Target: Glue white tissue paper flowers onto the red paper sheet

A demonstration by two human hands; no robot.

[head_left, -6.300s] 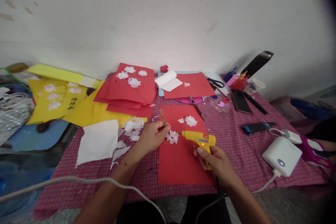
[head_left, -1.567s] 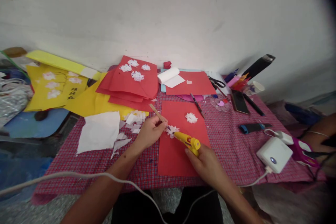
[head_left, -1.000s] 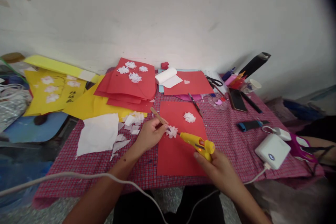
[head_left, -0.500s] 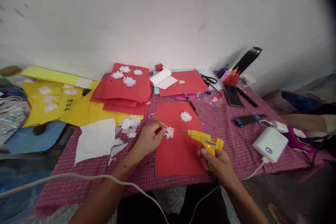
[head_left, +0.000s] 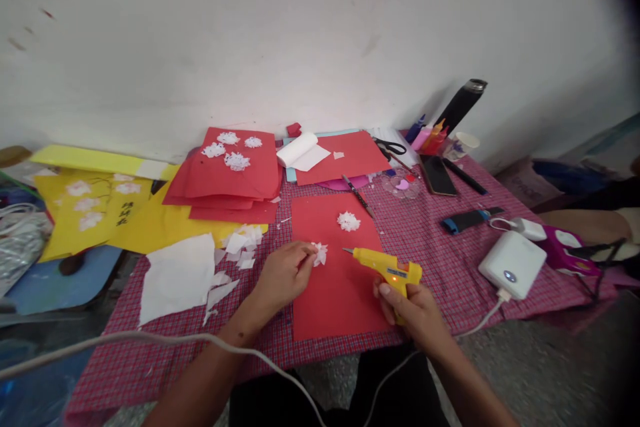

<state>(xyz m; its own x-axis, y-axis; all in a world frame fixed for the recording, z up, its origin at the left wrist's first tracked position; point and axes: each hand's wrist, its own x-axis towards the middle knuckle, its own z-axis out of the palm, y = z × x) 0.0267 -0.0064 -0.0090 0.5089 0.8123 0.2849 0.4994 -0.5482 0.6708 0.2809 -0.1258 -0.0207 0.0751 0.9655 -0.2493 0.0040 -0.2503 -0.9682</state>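
My right hand (head_left: 413, 307) is wrapped round a yellow hot glue gun (head_left: 387, 265) with a small orange light lit on its side. The nozzle points left over a red paper sheet (head_left: 335, 303), a short gap from a small white paper flower (head_left: 321, 254). At the left edge of that flower my left hand (head_left: 284, 273) is closed in a pinch; whatever is between its fingertips is hidden. A fuller white paper flower (head_left: 349, 221) rests farther up the same sheet.
Cut white paper pieces (head_left: 243, 245) and a torn white sheet (head_left: 177, 277) lie left. Behind stand stacked red papers (head_left: 235, 183) bearing several flowers, and a paper roll (head_left: 297, 149). A pen (head_left: 358, 197), phone (head_left: 437, 175) and white power box (head_left: 513, 265) lie right; a white cable (head_left: 215, 341) crosses in front.
The brown stick that showed at my left fingertips is out of sight, and those fingers now pinch at the flower's edge. The glue gun stays about where it was; the whole view has shifted slightly.
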